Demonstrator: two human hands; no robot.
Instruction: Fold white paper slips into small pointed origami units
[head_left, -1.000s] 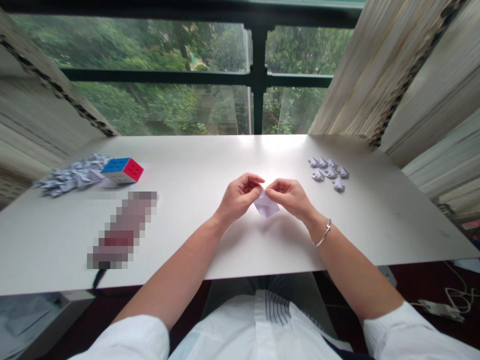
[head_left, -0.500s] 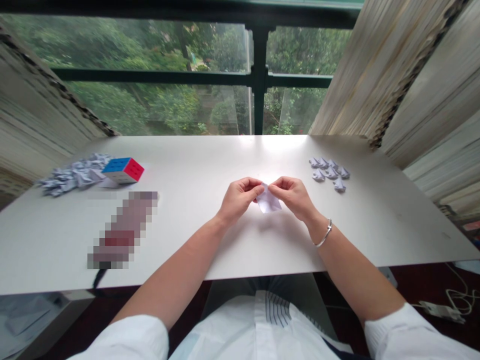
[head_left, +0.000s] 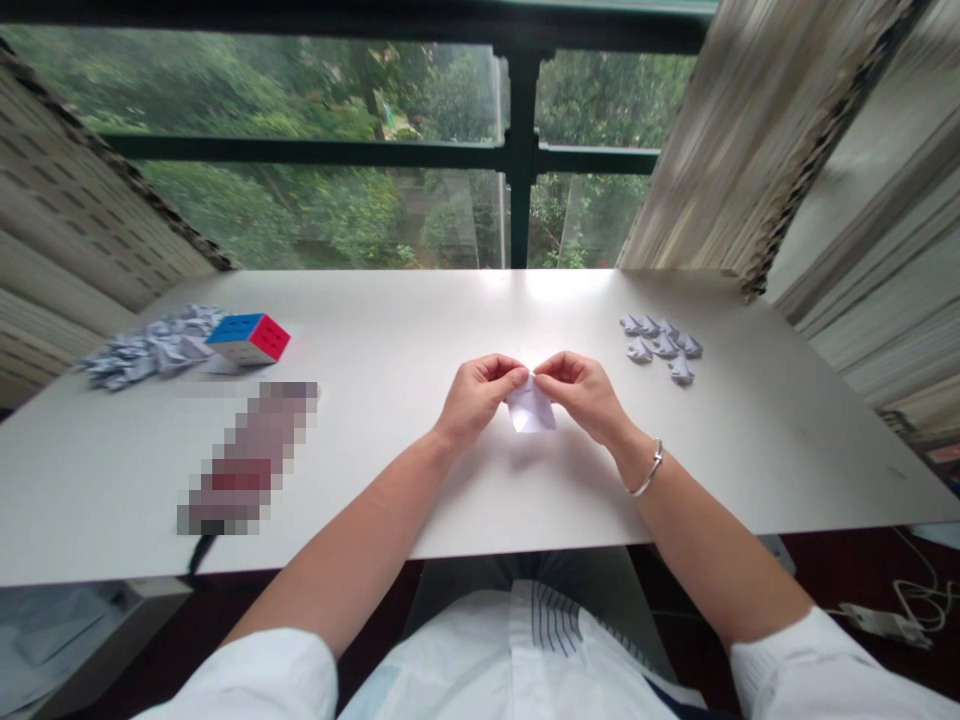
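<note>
A small piece of white paper (head_left: 532, 408) hangs between my two hands, a little above the table. My left hand (head_left: 486, 390) pinches its upper left corner between thumb and fingers. At its upper right corner, my right hand (head_left: 576, 388) pinches it the same way. The thumbs point toward each other near the paper's top edge, with a small gap between them. Any folds along that top edge are partly hidden by the fingertips. Several small folded paper pieces (head_left: 664, 345) lie grouped on the table to the right of my right hand.
The white table (head_left: 360, 320) reaches back to a window. At the left lie a heap of folded papers (head_left: 150, 350), a blue, red and white puzzle cube (head_left: 249, 340) and a blurred-out long object (head_left: 251, 455) with a dark strap. Curtains (head_left: 690, 140) hang at both sides.
The paper has turned slightly between my fingers, and its lower edge has swung a little to the left and down. Both hands stay nearly in place, still pinching it.
</note>
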